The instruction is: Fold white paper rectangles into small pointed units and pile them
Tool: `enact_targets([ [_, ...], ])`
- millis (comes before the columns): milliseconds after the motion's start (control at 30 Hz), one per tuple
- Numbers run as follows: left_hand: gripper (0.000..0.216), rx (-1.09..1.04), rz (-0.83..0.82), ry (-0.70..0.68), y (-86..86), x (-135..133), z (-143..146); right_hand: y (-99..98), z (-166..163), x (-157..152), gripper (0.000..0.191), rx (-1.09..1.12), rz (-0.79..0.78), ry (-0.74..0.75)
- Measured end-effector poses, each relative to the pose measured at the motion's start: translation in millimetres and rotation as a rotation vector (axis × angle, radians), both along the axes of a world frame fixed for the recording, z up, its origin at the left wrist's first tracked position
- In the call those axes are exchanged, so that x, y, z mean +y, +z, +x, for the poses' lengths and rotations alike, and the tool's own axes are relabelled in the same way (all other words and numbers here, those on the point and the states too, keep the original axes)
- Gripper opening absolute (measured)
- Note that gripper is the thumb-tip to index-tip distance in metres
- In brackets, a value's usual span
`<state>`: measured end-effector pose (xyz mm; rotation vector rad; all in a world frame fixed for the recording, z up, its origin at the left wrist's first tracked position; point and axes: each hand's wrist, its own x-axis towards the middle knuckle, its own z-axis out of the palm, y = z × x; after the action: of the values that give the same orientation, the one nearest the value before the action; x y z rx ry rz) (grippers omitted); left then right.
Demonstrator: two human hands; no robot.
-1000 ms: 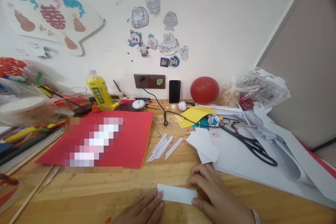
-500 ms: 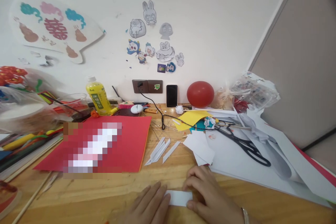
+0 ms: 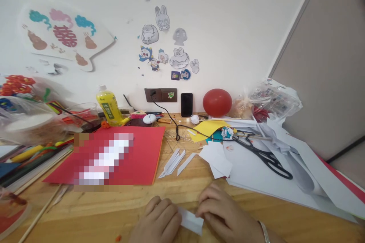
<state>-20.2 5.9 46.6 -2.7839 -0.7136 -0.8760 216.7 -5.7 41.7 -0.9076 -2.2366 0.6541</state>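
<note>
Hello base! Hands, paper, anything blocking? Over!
Left hand over left end of white paper strip; right hand at its right end. Strip slanting between them. White slips beyond, not blocking.

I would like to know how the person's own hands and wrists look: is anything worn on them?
The left hand and the right hand are both without gloves. A slim, silver-coloured bracelet circles the right wrist. No sleeve shows near it; the left wrist is not clearly in view.

I'm in what looks like a home craft corner: wooden table point(image 3: 171, 190), red paper point(image 3: 145, 152), black scissors point(image 3: 260, 155), drink bottle point(image 3: 109, 106), cartoon cutouts point(image 3: 178, 60) on the wall point(image 3: 234, 26).
</note>
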Motion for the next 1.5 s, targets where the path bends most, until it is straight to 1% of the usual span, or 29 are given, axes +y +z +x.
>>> enact_targets([
  [67, 0.048, 0.023, -0.023, 0.004, -4.7, -0.1, -1.3, 2.5, 0.0, 0.6, 0.031, -0.003, 0.070, 0.039],
  [133, 0.046, -0.004, 0.015, -0.011, -8.7, 0.8, -2.6, 3.2, -1.1, 0.5, 0.033, -0.021, 0.133, 0.059],
  [200, 0.044, -0.034, 0.055, -0.032, -10.5, 2.4, -3.3, 2.7, -3.2, -0.8, 0.031, -0.035, 0.184, 0.045],
  [367, 0.039, -0.043, 0.065, -0.047, -9.0, 5.1, -3.4, -0.7, -7.5, -5.5, 0.016, -0.073, 0.297, 0.060],
  [433, 0.034, -0.037, 0.071, -0.054, -11.1, 4.0, -1.7, -2.0, -7.8, -6.7, 0.017, -0.098, 0.336, 0.058],
  [500, 0.031, -0.065, 0.081, -0.086, -16.6, 1.4, 1.7, -2.8, -7.9, -7.9, 0.020, -0.121, 0.378, 0.052],
  [567, 0.030, -0.111, 0.084, -0.146, -23.2, -2.5, 5.6, -2.9, -8.0, -9.2, 0.027, -0.137, 0.407, 0.058],
  [633, 0.030, -0.115, 0.047, -0.202, -26.9, -6.7, 7.8, -2.3, -8.4, -10.6, 0.034, -0.141, 0.418, 0.072],
  [700, 0.028, -0.050, -0.066, -0.223, -24.6, -9.3, 7.5, -1.2, -9.0, -11.8, 0.035, -0.143, 0.397, 0.079],
  [800, 0.030, -0.014, -0.251, -0.269, -12.0, -7.7, 3.6, -0.8, -9.9, -12.3, 0.025, -0.127, 0.324, 0.082],
  [867, 0.031, -0.034, -0.368, -0.313, -2.1, -3.8, 0.4, -1.8, -10.1, -11.3, 0.016, -0.112, 0.241, 0.078],
  [933, 0.027, -0.046, -0.498, -0.325, 6.5, -0.4, -2.1, -3.6, -10.1, -9.1, 0.011, -0.097, 0.130, 0.076],
  [1000, 0.022, -0.050, -0.613, -0.311, 12.7, 0.7, -3.0, -5.1, -10.1, -6.3, 0.013, -0.085, 0.019, 0.063],
  [1100, 0.018, -0.053, -0.725, -0.264, 16.2, -2.3, -1.5, -4.4, -10.7, -2.6, 0.018, -0.097, -0.096, 0.033],
  [1200, 0.019, -0.085, -0.755, -0.207, 11.3, -7.7, 1.9, 0.2, -12.7, -2.1, 0.017, -0.131, -0.146, 0.004],
  [1333, 0.024, -0.189, -0.693, -0.153, 1.7, -13.1, 6.9, 7.0, -16.1, -4.6, 0.014, -0.166, -0.172, -0.022],
  [1400, 0.024, -0.256, -0.666, -0.136, 0.5, -14.2, 9.9, 8.4, -17.1, -5.0, 0.016, -0.149, -0.199, -0.067],
  [1500, 0.023, -0.304, -0.684, -0.103, 2.0, -14.8, 14.4, 8.5, -17.3, -3.2, 0.021, -0.120, -0.240, -0.118],
])
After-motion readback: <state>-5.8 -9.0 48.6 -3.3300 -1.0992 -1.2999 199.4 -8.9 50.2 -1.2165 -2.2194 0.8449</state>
